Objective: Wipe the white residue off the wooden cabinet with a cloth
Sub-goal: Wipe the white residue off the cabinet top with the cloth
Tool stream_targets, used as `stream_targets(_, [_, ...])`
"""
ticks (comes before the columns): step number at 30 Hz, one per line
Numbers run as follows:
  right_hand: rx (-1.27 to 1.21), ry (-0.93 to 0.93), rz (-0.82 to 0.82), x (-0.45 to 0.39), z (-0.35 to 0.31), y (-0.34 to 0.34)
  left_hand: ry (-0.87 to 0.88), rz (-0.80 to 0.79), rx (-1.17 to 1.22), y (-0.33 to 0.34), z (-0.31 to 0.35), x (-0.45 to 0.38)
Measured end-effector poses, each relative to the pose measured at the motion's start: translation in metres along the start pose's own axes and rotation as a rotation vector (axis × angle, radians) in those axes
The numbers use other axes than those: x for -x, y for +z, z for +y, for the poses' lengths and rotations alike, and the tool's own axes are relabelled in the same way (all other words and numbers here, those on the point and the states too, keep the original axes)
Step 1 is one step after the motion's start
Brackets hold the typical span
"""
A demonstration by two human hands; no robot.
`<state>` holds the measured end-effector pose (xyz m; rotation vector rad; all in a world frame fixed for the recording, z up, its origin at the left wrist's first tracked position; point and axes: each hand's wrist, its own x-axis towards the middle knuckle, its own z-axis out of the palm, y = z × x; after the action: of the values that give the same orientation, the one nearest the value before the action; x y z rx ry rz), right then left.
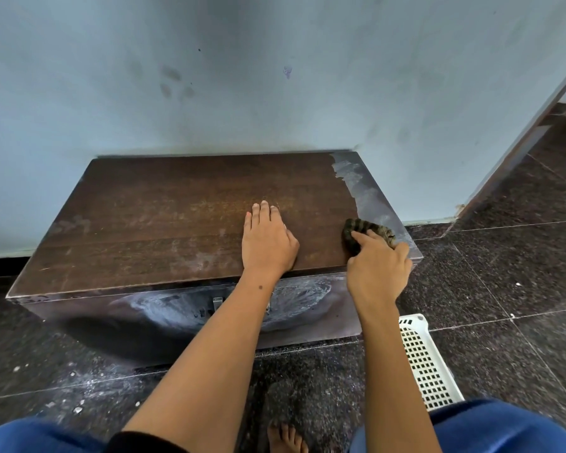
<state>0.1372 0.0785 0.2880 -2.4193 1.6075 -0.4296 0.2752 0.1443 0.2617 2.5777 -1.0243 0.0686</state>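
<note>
A low dark wooden cabinet (151, 210) stands against the pale blue wall. White residue (363, 188) covers a strip along the right edge of its top, and more white residue (294, 302) smears its front face. My left hand (268, 243) lies flat, fingers straight, on the top near the front edge. To its right, my right hand (378, 273) grips a bunched dark striped cloth (366, 232) and presses it on the top's right front corner, at the lower end of the residue strip.
A white perforated plastic basket (427, 358) lies on the dark speckled tile floor right of my arms. White dust and flecks (62, 387) scatter over the floor at the lower left. A bare foot (286, 439) and blue-clad knees fill the bottom edge. A doorway edge (536, 125) runs at the right.
</note>
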Motion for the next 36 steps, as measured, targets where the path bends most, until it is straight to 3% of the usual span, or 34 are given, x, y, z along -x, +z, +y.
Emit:
stream_targets(8, [0.037,-0.152,0.016,0.026,-0.016,0.012,0.001,-0.004,-0.008,0.0,0.0,0.0])
stream_targets(16, [-0.002,0.125,0.071,-0.003,0.011,0.0,-0.004,-0.006,-0.007,0.0,0.001,0.001])
stream_targets(23, [0.036,-0.091,0.043,0.019,-0.008,0.01,-0.006,0.004,-0.007,0.0,0.001,0.0])
stream_targets(32, [-0.013,0.137,0.088,-0.011,0.028,-0.004,0.001,0.0,-0.016,-0.001,0.001,0.002])
stream_targets(36, [0.02,0.04,0.081,-0.001,0.013,0.002,-0.003,-0.005,-0.013,-0.001,0.001,0.001])
